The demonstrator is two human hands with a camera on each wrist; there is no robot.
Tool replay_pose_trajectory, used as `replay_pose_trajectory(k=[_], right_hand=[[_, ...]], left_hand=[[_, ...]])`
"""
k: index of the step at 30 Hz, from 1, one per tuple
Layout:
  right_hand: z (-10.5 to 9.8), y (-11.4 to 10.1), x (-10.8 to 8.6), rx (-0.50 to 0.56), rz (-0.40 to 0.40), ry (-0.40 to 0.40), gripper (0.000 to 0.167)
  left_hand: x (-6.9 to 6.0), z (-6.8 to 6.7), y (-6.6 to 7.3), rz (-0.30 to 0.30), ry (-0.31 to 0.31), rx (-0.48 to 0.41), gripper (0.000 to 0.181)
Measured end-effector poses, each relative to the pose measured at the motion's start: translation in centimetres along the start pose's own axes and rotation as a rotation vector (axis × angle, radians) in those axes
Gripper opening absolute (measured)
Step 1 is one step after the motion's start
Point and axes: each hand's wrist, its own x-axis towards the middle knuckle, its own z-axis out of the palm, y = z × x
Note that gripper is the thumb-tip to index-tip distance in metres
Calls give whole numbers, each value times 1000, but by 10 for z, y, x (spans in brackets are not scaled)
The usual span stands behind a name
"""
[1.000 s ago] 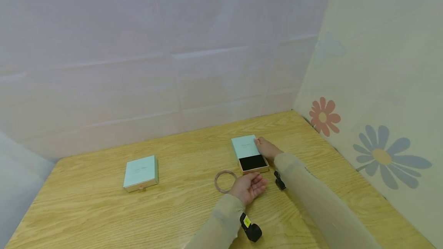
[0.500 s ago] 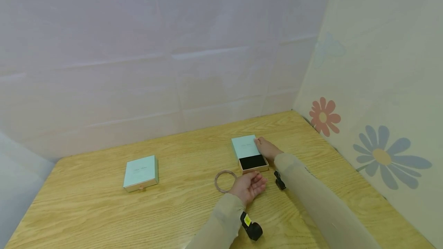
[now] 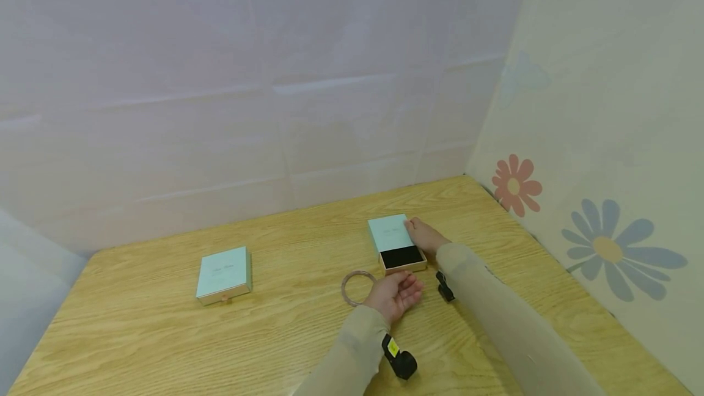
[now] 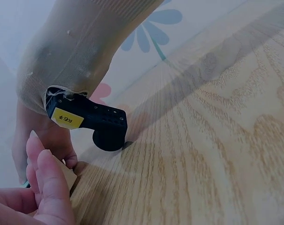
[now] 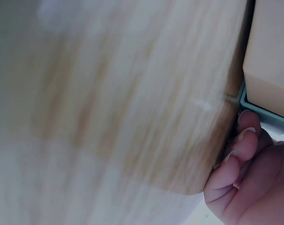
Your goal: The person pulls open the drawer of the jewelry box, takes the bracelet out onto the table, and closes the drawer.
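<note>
A mint-green slide-out gift box lies toward the right of the table, its pinkish drawer partly out and showing a black lining. My right hand grips the sleeve's right side, thumb on top; the right wrist view shows its fingers curled against the box's edge. My left hand is at the drawer's front, fingertips touching it and the other fingers loosely bent. In the left wrist view those fingers look fairly straight; the exact contact is hidden. A pinkish bangle lies flat beside my left hand.
A second mint-green box, closed, with a small front tab, sits on the left of the wooden table. A pale sheet hangs behind, and a flower-printed one stands along the right edge.
The drawer has slid very slightly into the sleeve, with my left hand shifting a little away from me along with it. My right hand, the bangle and the other box stay put.
</note>
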Motion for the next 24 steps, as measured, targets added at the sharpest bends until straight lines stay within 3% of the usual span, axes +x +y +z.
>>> replay_pose_trajectory(k=[5,24], right_hand=[[-1,0,0,-88,-24,7,52],[1,1,2,-133,-25,22,52]], left_hand=[[1,0,0,-5,0,-3,20],[5,-3,3,-21,10,-25,19]])
